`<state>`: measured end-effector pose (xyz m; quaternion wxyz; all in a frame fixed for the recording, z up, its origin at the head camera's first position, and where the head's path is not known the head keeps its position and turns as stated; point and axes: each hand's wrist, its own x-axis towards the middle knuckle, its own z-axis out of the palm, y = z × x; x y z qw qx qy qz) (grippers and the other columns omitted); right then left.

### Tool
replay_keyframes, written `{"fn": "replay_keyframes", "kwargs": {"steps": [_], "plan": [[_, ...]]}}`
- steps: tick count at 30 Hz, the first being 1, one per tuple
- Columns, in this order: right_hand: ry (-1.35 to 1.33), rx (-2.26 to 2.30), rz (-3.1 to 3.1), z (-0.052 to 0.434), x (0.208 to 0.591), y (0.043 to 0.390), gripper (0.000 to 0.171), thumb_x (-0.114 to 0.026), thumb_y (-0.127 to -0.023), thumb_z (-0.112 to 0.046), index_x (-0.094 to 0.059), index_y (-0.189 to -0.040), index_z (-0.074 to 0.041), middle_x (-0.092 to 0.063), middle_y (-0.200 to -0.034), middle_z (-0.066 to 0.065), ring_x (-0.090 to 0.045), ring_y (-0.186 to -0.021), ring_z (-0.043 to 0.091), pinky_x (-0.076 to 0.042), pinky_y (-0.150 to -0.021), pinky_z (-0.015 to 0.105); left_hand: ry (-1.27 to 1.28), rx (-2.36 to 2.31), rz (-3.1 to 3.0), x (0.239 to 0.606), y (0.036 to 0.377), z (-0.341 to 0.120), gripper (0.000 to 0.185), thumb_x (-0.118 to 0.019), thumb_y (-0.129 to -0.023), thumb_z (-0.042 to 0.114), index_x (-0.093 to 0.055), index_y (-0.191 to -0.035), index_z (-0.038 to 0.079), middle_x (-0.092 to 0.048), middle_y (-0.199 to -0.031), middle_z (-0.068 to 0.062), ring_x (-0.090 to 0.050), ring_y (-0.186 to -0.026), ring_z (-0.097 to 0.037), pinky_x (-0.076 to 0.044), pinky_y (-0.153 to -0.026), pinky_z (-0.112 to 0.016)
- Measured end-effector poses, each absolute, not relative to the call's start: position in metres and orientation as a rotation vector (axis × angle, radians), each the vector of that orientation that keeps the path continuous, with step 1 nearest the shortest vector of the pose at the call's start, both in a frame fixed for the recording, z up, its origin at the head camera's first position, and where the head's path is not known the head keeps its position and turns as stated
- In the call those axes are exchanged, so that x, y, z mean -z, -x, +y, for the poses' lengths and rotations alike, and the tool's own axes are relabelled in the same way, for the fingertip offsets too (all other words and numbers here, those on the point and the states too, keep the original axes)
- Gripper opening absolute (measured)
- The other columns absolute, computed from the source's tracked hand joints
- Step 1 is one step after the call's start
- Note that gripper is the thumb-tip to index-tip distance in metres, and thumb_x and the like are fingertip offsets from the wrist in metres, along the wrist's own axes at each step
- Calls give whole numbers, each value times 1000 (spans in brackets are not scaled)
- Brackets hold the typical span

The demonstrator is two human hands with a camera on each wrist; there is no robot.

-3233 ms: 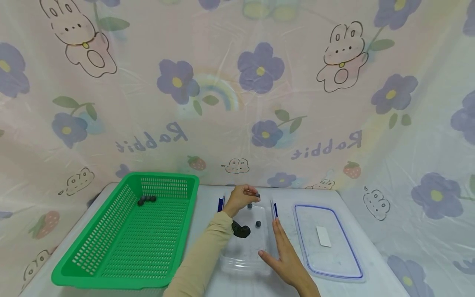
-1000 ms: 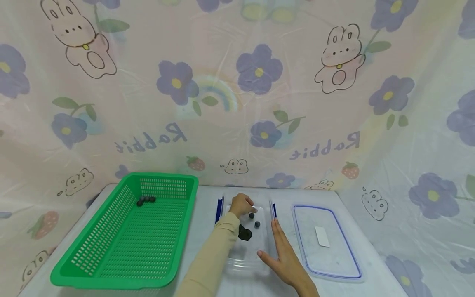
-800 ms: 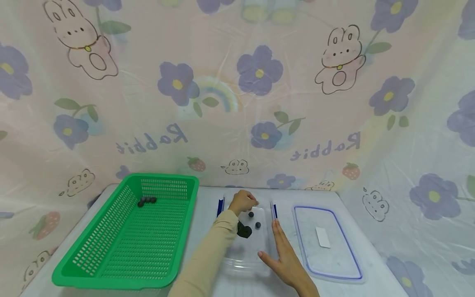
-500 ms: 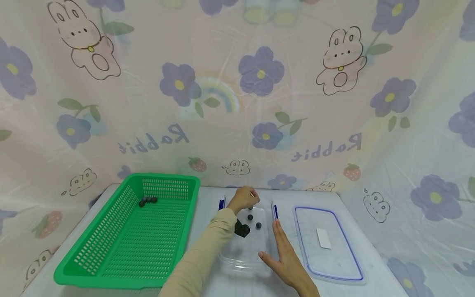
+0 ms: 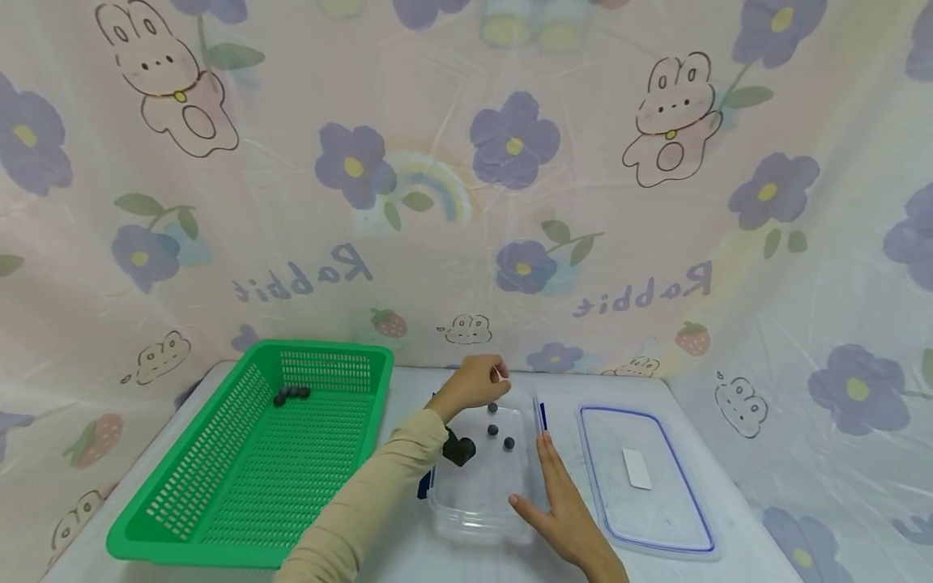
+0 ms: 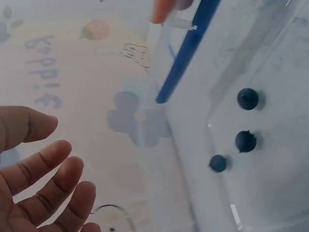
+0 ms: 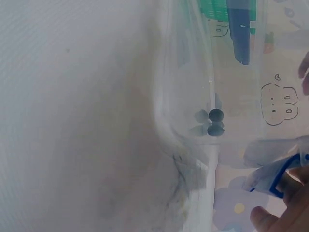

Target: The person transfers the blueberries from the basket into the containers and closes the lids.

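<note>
My left hand hovers over the far end of a clear plastic food container, fingers loosely bent and holding nothing. In the left wrist view, the left hand is apart from the container. On its floor lie three dark round blueberries, seen also as blueberries in that view. My right hand lies along the container's right side, fingers extended, thumb spread toward the front wall. Its fingertips are at the raised blue-edged side flap; in the right wrist view, fingers appear beside this flap.
Left of the container stands a green plastic basket with several blueberries in its far left corner. A clear lid with a blue seal lies at the right, a white label on it. A printed curtain hangs behind the table.
The left hand held a blueberry over the container and lowered it in. It has let go and lifted away up and left. The container shows three blueberries; the right hand stays in place.
</note>
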<state>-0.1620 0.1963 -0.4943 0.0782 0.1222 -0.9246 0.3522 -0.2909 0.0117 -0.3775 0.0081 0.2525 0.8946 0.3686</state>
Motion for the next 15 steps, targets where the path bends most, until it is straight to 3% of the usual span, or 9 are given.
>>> {"fn": "replay_keyframes", "kwargs": {"steps": [6, 15], "plan": [[-388, -1044, -2748, 198, 495, 161, 93, -66, -89, -45, -14, -155, -6, -6, -160, 14, -16, -142, 40, -20, -106, 63, -968, -932, 2923, 363, 281, 5, 14, -67, -90, 14, -65, -102, 7, -61, -91, -5, -56, -83, -18, -48, -70, -32], [-399, -1044, -2736, 197, 496, 161, 93, -67, -89, -43, -15, -155, -4, -8, -160, 16, -17, -141, 41, -21, -106, 64, -1098, -590, 3181, 355, 268, -12, 23, -68, -90, 21, -66, -110, 10, -64, -99, -4, -59, -90, -23, -49, -72, -38]]}}
